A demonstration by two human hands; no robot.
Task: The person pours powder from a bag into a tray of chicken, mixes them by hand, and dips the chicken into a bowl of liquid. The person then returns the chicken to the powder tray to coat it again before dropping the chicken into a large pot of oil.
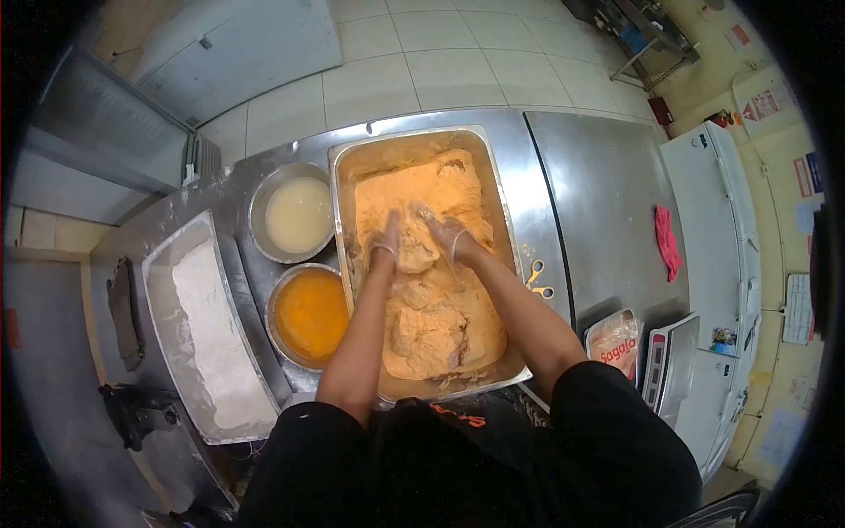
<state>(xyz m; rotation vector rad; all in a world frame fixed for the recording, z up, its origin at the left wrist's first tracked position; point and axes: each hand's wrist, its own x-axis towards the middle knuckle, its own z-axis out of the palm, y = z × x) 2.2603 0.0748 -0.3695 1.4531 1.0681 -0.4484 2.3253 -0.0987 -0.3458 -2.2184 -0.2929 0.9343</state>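
Note:
A deep metal tray (503,198) holds orange-coloured breading flour (414,187). My left hand (385,239), in a thin clear glove, is in the flour near the tray's middle, its fingers stretched away from me. Facing it, my gloved right hand (447,232) has its fingers extended and dusted with flour. Between and just below the two hands lies a flour-coated lump (415,254). Nearer my body, a larger coated piece (429,333), like meat, rests in the flour. The fingertips are partly covered by flour.
Left of the tray are a bowl of pale liquid (299,216), a bowl of orange liquid (310,314) and a long pan of white flour (211,339). Yellow-handled scissors (539,280), a plastic bag (614,345), a scale (671,365) and a pink cloth (667,243) lie to the right.

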